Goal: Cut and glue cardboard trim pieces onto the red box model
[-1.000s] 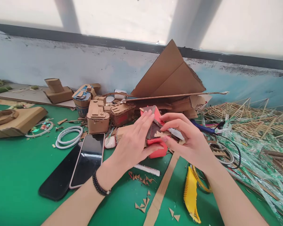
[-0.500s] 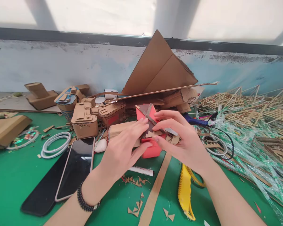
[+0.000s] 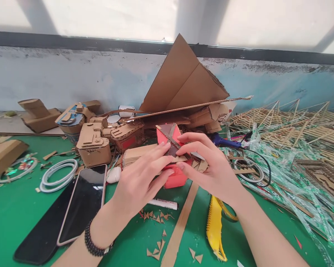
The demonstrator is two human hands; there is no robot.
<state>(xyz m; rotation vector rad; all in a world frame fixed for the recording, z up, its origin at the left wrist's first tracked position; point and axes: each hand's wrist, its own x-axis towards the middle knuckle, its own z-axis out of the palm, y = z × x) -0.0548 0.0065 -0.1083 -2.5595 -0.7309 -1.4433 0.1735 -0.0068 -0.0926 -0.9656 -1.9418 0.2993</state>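
At the left edge of the green desk [image 3: 136,244] sits a cardboard block [image 3: 5,157], with a coiled white cable [image 3: 46,178] to its right. Next come a black slab [image 3: 41,233] and a phone [image 3: 86,200] overlapping it, with a cardboard model [image 3: 93,144] behind them and a white case [image 3: 114,175] beside the phone.

The left hand [image 3: 139,180] reaches in from that side, its fingers at the left of a red box [image 3: 176,181] and its thumb low by the near face. The box stands near the middle of the desk, between the hands; dark strips [image 3: 169,137] cross its top, and a small tan piece [image 3: 180,158] lies at the near edge. The right hand [image 3: 211,167] curves over the other side, fingers at the strips, thumb by the tan piece. The hands are close but apart; how firmly either grips cannot be told.

For steady work, the left hand would best brace the box lightly while the right fingertips press small parts flat; too much squeeze could dent the walls or skew a strip. Keeping the thumbs off the near edge would leave the tan piece visible.

Farther right lie a yellow cutter [image 3: 215,230] and a blue-handled tool [image 3: 225,141].
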